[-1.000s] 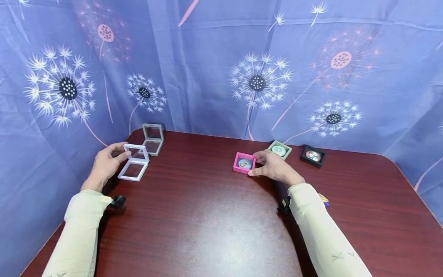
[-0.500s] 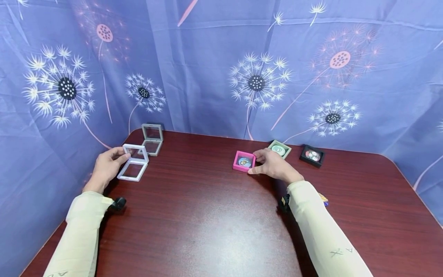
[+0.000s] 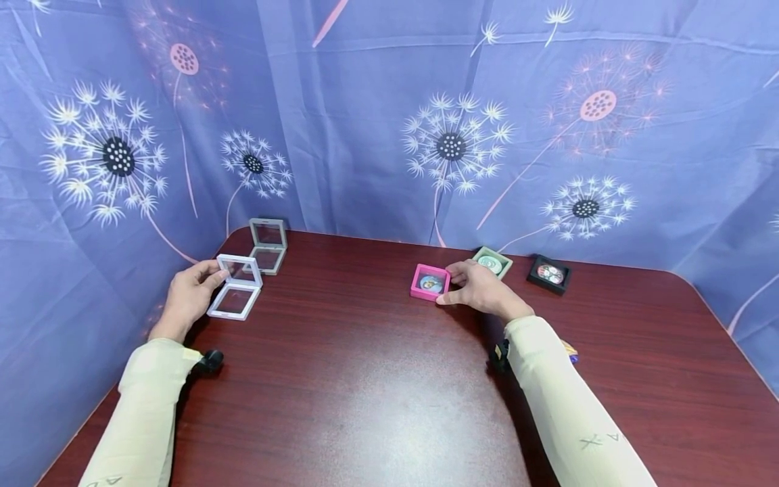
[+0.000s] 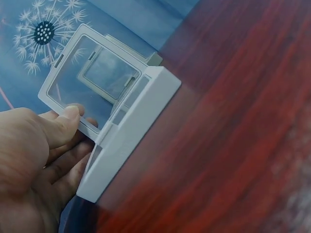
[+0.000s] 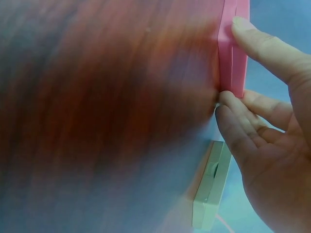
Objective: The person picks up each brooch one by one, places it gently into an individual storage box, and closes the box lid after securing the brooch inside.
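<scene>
My left hand [image 3: 190, 292] pinches the raised lid of a white hinged display frame [image 3: 234, 301] between thumb and fingers. The frame stands unfolded with clear film windows, its base flat on the table, as the left wrist view also shows. Toward the middle, my right hand [image 3: 481, 291] grips the right side of a closed pink display frame [image 3: 430, 283], thumb at the near corner and fingers at the far one. A round blue picture piece shows inside it. In the right wrist view the thumb presses the pink frame's side [image 5: 232, 58].
Behind the white frame stands an opened grey-green frame [image 3: 268, 247]. A pale green frame [image 3: 490, 262] holding a round piece lies just beyond my right hand, and a black frame [image 3: 550, 274] lies farther right. A small yellow and blue item [image 3: 570, 352] is partly hidden by my right sleeve.
Both hands keep their holds on the frames with almost no movement. The left wrist has shifted slightly to the right.
</scene>
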Demonstrator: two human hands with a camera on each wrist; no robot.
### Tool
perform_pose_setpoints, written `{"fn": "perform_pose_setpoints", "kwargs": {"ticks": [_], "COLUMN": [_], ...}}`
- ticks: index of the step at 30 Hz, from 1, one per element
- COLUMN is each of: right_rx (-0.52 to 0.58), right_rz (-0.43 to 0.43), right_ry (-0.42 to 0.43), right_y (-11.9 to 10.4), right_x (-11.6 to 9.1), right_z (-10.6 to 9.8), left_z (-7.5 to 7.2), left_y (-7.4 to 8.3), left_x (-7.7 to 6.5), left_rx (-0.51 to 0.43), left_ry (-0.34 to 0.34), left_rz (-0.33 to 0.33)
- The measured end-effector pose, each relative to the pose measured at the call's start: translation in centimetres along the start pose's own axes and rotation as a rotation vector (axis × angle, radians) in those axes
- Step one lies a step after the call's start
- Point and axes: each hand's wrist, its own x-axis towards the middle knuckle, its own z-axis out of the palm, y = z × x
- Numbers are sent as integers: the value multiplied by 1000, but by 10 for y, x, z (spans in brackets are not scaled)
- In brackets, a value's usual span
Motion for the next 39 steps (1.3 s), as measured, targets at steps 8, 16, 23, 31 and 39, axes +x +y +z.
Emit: {"fn": "perform_pose_setpoints", "kwargs": {"ticks": [8, 16, 23, 31, 39], "right_rx": [8, 1, -15, 7, 7], "right_rz": [3, 9, 0, 25, 20], "right_ry": [6, 13, 26, 48, 76], "right_y": [1, 0, 1, 5, 3], "right_x": [1, 2, 4, 5, 6], "right_z": [0, -1, 0, 3, 3], "left_z": [1, 1, 10, 27, 34], "left_y": [0, 2, 9, 18, 24], "left_x": [-1, -3, -6, -7, -10], "left_rx": [-16, -29, -100, -150, -153], "left_ry": [6, -10, -45, -99, -130], "left_rz": [-8, -29, 15, 48, 31]}}
